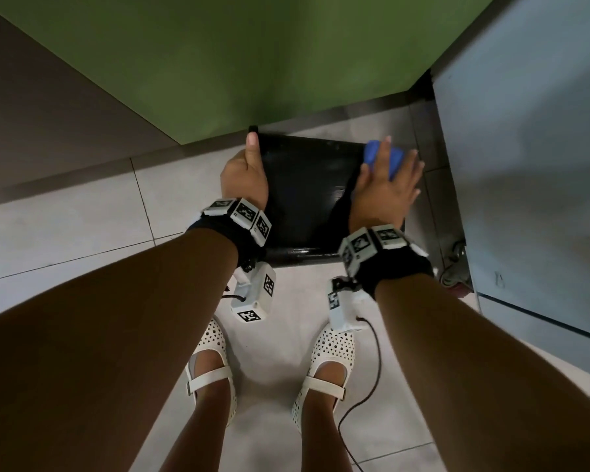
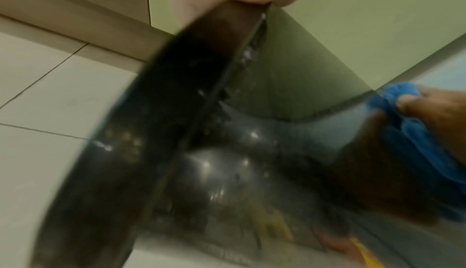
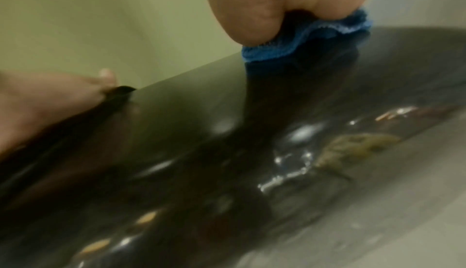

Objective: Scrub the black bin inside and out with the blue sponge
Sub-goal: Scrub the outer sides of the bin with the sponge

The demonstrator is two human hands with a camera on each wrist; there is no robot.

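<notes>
Black bin (image 1: 307,192) on pale tiled floor (image 1: 82,216) by green wall (image 1: 218,63); left grip (image 1: 244,178) clamps its edge, right grip (image 1: 387,185) flat on blue sponge (image 1: 372,153)

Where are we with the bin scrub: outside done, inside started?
In hand: the right hand presses the blue sponge on the outer wall of the black bin, which the left hand steadies by its edge. No finished area can be confirmed. Left: the inside, which is not in view.
</notes>
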